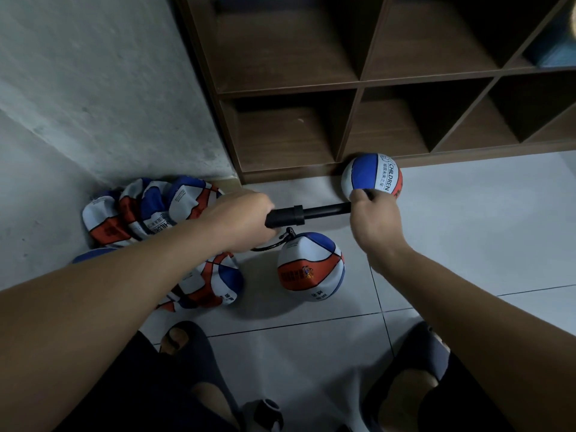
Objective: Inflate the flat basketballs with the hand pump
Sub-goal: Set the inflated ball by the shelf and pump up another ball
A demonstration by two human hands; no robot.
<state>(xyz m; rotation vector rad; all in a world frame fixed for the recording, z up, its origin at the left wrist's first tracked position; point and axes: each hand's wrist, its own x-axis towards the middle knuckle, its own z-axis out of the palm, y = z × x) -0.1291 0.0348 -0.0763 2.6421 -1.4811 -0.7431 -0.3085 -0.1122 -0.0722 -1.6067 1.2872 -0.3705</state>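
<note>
- The brown cubby shelf (358,85) bounds the far side; the grey wall (93,88) closes the space left of it, with bare tiled floor (467,244) in front of the shelf.
- The left hand (246,219) grips the black hand pump (308,213) by its barrel; the right hand (374,219) grips the other end.
- A half-filled basketball (310,266) lies on the floor below the pump, joined by the hose (274,243).
- A round ball (371,176) touches the shelf's base.
- Flat balls (149,210) are heaped by the shelf's left corner.
</note>
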